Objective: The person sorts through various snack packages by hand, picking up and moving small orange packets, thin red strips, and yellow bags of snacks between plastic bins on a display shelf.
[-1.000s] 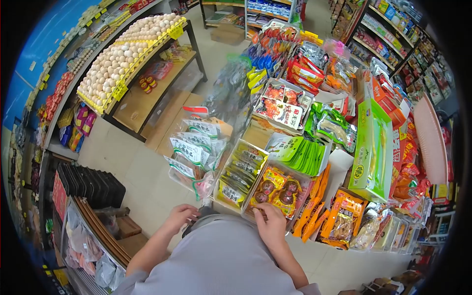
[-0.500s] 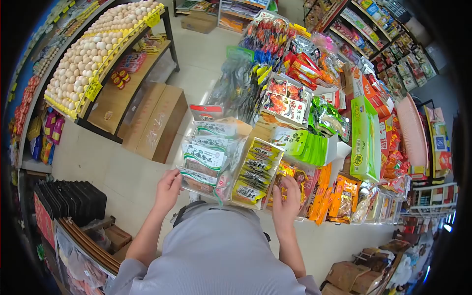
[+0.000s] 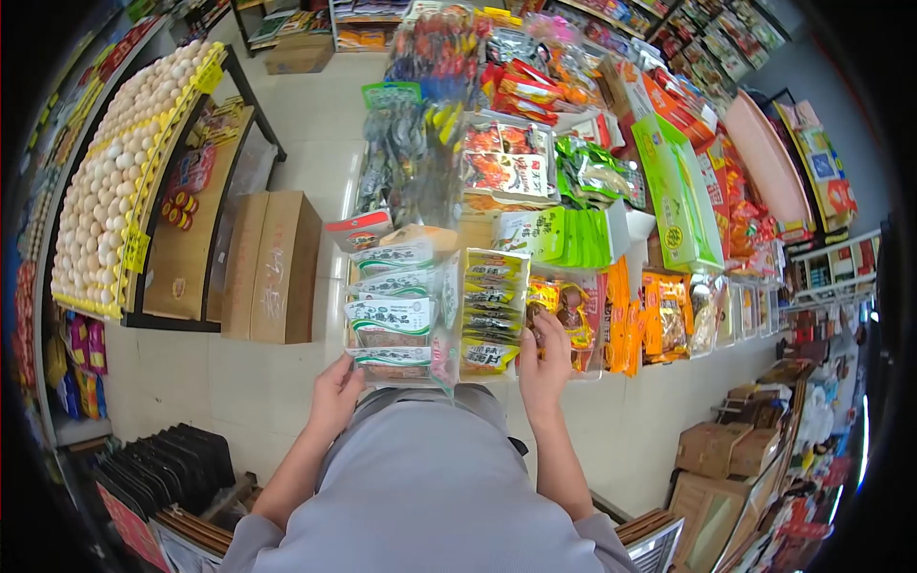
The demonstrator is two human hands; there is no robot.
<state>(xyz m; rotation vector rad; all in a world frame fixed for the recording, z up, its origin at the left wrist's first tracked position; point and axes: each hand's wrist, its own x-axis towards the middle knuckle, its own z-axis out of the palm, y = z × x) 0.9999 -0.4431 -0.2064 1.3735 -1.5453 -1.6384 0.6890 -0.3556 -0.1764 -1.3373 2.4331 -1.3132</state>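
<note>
My left hand (image 3: 336, 390) is at the near left corner of a clear plastic bin (image 3: 351, 334). Its fingers are bent together against that corner, and the fingertips are partly hidden. White and green packets (image 3: 390, 315) stand in rows in this bin. Directly to its right is an open carton (image 3: 523, 286) of yellow and black packets (image 3: 491, 357). My right hand (image 3: 544, 368) rests at the carton's near right corner, thumb up along its side. The fingers of that hand are apart and reach over yellow snack bags (image 3: 570, 315); nothing shows held in them.
Green packets (image 3: 554, 234), orange bags (image 3: 666, 306) and a green carton (image 3: 676, 196) fill the display beyond my hands. A tall brown box (image 3: 272, 267) stands on the floor at left, beside an egg rack (image 3: 115, 191). Cardboard boxes (image 3: 712, 449) are at lower right.
My view has turned, so the egg rack and display sit further left and the bins look straighter. Both hands stay at the same corners of the bin and carton.
</note>
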